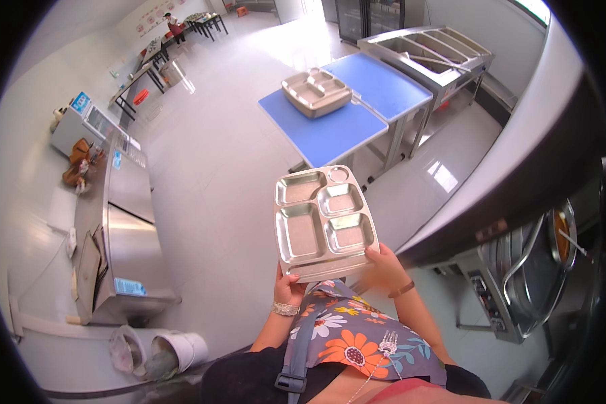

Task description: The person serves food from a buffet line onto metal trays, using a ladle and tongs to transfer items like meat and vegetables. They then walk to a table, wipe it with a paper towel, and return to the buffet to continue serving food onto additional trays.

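A stainless steel compartment tray [325,217] is held in front of my body, its compartments facing up and bare. My left hand [289,289] grips its near left corner, thumb on the rim. My right hand [384,262] holds the near right side, thumb over the edge. Whether more trays lie beneath it cannot be told from this angle. Beyond it, a stack of similar compartment trays [317,93] rests on a blue-topped table [328,139]. A floral apron [356,333] covers my front.
A second blue-topped table [384,86] adjoins a stainless steel serving counter [429,53]. Along the left wall runs a steel cabinet [131,237]. White buckets [187,348] lie at lower left. Steel kitchen equipment [515,283] stands at right, past a wall edge. A person [174,28] stands far back.
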Tool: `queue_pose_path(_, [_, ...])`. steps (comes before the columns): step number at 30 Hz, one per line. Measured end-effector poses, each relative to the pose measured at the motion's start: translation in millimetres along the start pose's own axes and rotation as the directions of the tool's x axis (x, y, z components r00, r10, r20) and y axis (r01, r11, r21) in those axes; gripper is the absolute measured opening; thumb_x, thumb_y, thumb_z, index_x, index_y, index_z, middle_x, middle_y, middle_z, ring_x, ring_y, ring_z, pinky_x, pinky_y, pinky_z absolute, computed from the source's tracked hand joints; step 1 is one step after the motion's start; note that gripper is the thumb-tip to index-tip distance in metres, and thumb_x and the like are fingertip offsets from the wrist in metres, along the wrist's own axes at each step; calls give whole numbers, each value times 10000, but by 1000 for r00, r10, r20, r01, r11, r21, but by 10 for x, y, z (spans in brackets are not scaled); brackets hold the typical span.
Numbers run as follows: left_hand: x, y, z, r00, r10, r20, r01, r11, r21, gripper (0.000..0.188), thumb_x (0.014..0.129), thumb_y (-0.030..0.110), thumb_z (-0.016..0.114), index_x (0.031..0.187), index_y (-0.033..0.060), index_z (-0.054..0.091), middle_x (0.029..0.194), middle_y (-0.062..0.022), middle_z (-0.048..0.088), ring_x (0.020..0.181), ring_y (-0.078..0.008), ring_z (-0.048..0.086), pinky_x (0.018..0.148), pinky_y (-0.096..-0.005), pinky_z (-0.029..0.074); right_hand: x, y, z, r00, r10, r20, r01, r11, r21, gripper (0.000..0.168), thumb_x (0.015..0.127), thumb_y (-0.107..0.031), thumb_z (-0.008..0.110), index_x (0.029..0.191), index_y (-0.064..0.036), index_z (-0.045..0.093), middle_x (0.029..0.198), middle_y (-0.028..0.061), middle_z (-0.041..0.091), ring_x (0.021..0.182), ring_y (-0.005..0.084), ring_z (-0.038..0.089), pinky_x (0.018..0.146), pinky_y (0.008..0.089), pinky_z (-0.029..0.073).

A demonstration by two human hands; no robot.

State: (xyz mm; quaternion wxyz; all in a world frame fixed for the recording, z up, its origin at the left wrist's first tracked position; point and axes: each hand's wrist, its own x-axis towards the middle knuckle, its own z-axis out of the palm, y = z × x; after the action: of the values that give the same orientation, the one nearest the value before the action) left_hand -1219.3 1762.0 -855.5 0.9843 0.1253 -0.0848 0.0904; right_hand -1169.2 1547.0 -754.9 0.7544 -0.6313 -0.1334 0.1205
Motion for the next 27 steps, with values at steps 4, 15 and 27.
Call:
queue_pose_path(4, [-77,161,-714,994,-86,68,86,996,10,659,618,-111,360,1188,218,393,1079,-83,494,972,-265,506,780,-431,466,-95,721,77,995,-91,-40,85,988,-127,326,826,-172,498,1113,-38,420,934,45,558,801,130,568,630,271,503])
queue_pose_path(15, [-412,944,-1763,962,-227,-154,221,974,-58,704,615,-102,364,1240,219,319,1137,-104,448,1023,-299,474,798,-448,451,578,626,648,967,-69,-244,-47,896,-441,197,792,-162,522,906,-7,568,714,39,563,589,114,546,512,234,452])
queue_pose_path(27, [-1817,538,-895,714,178,-677,-40,976,215,503,604,-66,439,1082,88,407,876,-98,509,771,-257,535,703,-417,475,1752,-828,1290,854,-473,-216,-91,272,-958,332,719,-205,584,892,70,516,896,264,534,859,401,516,745,416,434])
